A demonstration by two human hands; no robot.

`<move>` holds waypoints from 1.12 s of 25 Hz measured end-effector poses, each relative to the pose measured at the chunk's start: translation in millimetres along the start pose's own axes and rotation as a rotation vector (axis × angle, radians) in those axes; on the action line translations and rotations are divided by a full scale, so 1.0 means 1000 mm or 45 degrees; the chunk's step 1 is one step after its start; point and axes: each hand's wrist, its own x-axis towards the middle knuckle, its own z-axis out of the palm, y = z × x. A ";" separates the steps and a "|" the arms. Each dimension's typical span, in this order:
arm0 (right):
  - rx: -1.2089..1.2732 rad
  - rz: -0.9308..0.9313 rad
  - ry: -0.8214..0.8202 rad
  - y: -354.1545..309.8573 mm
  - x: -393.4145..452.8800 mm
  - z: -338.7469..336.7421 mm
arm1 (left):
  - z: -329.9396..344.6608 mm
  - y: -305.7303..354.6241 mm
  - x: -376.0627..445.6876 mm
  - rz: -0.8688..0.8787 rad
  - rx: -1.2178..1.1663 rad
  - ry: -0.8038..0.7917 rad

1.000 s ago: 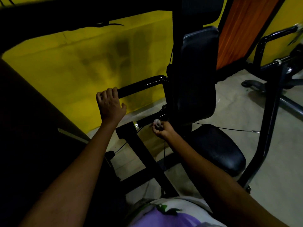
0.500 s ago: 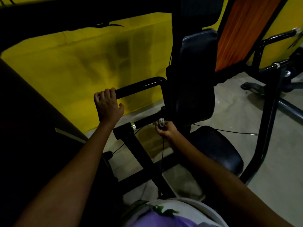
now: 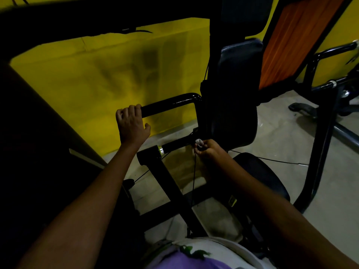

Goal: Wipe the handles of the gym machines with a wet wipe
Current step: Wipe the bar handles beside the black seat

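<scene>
Left hand (image 3: 132,126) grips the upper handle (image 3: 171,105); right hand (image 3: 208,150) pinches a wet wipe (image 3: 198,142) against the lower bar (image 3: 177,145).

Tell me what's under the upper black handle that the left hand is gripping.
Below the upper handle runs a lower black bar, where the right hand pinches a wet wipe. The bar's far end is hidden behind the back pad.
</scene>
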 end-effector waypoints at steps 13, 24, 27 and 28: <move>-1.258 -1.484 0.266 -0.056 0.026 0.060 | 0.005 -0.003 0.000 0.010 -0.007 0.056; -1.849 -1.535 0.122 -0.031 0.012 0.027 | 0.004 -0.003 0.002 0.008 -0.021 0.037; -1.948 -1.747 0.096 -0.052 0.013 0.059 | 0.004 -0.003 0.001 0.006 -0.038 0.038; -2.078 -1.753 0.055 -0.052 0.015 0.058 | 0.004 -0.004 0.001 0.013 -0.044 0.043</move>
